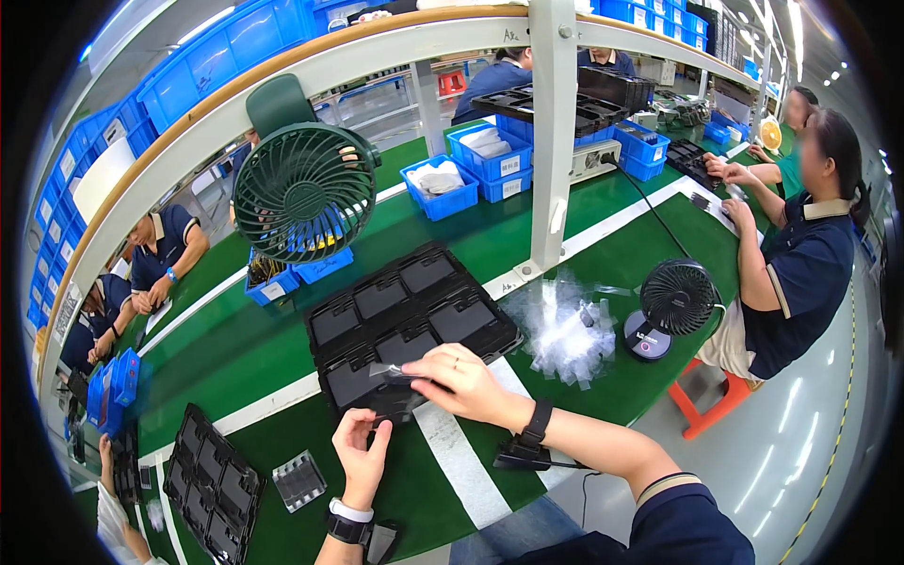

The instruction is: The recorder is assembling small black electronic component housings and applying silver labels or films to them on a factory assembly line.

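My right hand is above the near edge of a black compartment tray, its fingers closed on a small dark flat piece with shiny clear film. My left hand is just below and to the left, near the tray's front edge. Its thumb and fingers are curled but apart, and I see nothing between them. Dark flat panels lie in the tray's compartments. To the left of my left hand, a small clear-and-dark slotted holder lies on the green mat.
A pile of clear film strips lies right of the tray, beside a small black fan. A green fan hangs from the white shelf frame. Another black tray lies left. Blue bins stand behind; a co-worker sits right.
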Tool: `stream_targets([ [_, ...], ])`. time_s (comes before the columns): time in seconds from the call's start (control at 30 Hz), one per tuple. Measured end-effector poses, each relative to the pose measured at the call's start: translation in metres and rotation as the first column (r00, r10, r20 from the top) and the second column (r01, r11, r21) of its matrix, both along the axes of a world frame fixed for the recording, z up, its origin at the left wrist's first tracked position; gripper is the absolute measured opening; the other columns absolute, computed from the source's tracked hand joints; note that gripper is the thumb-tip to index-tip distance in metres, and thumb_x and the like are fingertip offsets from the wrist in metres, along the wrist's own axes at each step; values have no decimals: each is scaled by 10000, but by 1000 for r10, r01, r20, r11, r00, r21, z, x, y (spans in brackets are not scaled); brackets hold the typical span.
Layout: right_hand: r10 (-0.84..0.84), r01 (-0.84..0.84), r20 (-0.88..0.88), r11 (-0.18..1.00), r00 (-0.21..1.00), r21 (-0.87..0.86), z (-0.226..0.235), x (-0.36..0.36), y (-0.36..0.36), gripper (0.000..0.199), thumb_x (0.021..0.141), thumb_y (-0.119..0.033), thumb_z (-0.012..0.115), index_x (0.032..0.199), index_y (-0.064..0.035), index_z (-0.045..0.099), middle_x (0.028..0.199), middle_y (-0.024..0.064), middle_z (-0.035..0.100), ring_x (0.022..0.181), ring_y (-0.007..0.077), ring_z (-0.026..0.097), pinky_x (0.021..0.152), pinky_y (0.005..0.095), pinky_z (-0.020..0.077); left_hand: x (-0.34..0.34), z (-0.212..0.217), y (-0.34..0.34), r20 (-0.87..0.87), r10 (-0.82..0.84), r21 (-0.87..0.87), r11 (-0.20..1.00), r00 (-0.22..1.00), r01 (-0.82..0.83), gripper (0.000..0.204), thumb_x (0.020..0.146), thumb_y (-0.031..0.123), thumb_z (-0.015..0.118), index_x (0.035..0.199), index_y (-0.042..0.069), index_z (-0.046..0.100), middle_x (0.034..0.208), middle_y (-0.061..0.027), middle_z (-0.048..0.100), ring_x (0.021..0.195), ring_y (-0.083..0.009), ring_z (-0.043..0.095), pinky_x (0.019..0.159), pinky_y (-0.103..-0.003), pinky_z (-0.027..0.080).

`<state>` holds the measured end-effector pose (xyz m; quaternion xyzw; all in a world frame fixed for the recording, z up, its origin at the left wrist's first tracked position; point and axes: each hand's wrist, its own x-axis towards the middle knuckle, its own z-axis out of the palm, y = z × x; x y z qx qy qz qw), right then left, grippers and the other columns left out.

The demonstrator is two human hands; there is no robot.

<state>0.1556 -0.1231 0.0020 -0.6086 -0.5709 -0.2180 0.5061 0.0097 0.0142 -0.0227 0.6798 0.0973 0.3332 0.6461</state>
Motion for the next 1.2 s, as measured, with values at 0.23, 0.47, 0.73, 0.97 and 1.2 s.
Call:
stream_targets([
  [0.23,-126,143,-287,989,950,38,0,7,-3,299,765,-19,628,1056,-51,567,836,70,617,786,214,584,734,322,438,-1,15,-5,-389,-357,489,701,849,519,163,596,68,743,746,82,680,757,-49,577,696,-161,555,658,-267,453],
  [0.47,-479,481,-41,875,877,54,9,66,-22,205,742,11,560,932,-64,579,811,102,583,781,288,550,696,394,429,-4,18,-11,-422,-261,441,778,868,448,169,646,113,758,795,67,694,739,-42,573,665,-130,535,614,-247,444],
  [0.73,-908,860,191,260,372,-440,-54,126,-59,228,762,-189,564,911,-24,614,984,111,586,969,301,504,814,449,399,-1,14,-9,-391,-260,447,785,883,429,111,709,62,698,816,38,685,701,-33,580,614,-100,508,569,-222,420],
  [0.97,-905,848,153,299,398,-437,-42,114,-52,286,781,-246,584,989,-49,587,1025,125,573,1037,307,481,886,471,347,-2,9,-4,-370,-251,469,781,894,413,76,735,40,670,809,28,677,680,-32,581,594,-90,502,555,-223,414],
  [1.2,-860,816,104,428,500,-389,-46,116,-50,271,795,-211,575,1021,-63,564,969,115,604,993,301,516,880,460,354,-2,10,-5,-396,-250,459,779,883,426,96,738,58,673,828,24,675,694,-45,590,593,-104,520,566,-230,439],
])
